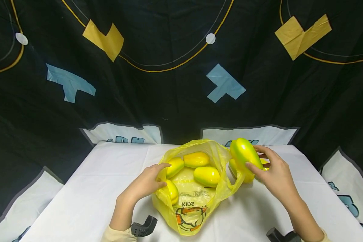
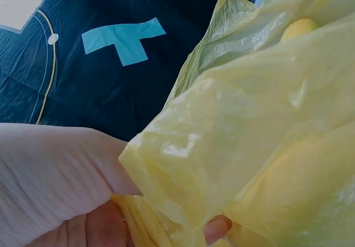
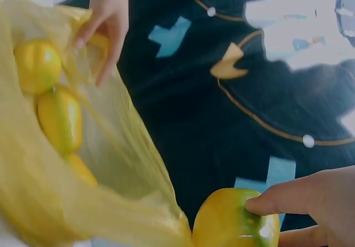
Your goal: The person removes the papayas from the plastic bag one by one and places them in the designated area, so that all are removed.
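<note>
A yellow plastic bag (image 1: 166, 211) with printing on it stands with its mouth open, and several glossy yellow-green fruits (image 1: 207, 176) lie inside. My left hand (image 1: 143, 183) grips the bag's left rim between thumb and fingers; the left wrist view shows the thin plastic (image 2: 166, 197) bunched in that grip. On the right, my right hand (image 1: 275, 171) holds one yellow-green fruit (image 1: 243, 153), lobed at its end, above and just beside the bag's right rim. The right wrist view shows the thumb pressed near the green end of this fruit (image 3: 222, 219).
More yellow fruits (image 1: 248, 177) lie on the white table (image 1: 87, 195) right of the bag, partly hidden by the held fruit and my right hand. Behind the table hangs a dark cloth (image 1: 169, 101) with yellow and blue shapes.
</note>
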Motion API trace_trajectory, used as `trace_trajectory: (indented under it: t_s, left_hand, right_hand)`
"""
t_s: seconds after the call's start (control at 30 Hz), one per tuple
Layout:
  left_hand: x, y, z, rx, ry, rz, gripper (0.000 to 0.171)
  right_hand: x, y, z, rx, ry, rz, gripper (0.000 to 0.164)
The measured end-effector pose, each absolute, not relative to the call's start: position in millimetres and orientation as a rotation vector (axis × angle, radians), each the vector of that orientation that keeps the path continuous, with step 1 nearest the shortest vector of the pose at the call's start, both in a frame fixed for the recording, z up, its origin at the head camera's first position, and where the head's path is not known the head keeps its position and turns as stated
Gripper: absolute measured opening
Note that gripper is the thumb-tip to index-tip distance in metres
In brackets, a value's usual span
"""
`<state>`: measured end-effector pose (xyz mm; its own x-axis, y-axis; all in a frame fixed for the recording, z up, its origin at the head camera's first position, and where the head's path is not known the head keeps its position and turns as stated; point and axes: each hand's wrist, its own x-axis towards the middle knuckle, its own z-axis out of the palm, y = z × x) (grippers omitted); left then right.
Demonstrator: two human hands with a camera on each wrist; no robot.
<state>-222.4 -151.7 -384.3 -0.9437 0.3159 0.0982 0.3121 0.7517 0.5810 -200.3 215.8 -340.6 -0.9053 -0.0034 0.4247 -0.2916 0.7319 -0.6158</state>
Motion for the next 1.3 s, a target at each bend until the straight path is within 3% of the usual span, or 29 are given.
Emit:
trace_trajectory:
  t_s: [1.3]
  left_hand:
    - [-221,-150,-383,0.533,2.94,0.962,0.056]
  right_hand:
    - [-242,321,-392,-0.288,-2.748,0.879,0.064]
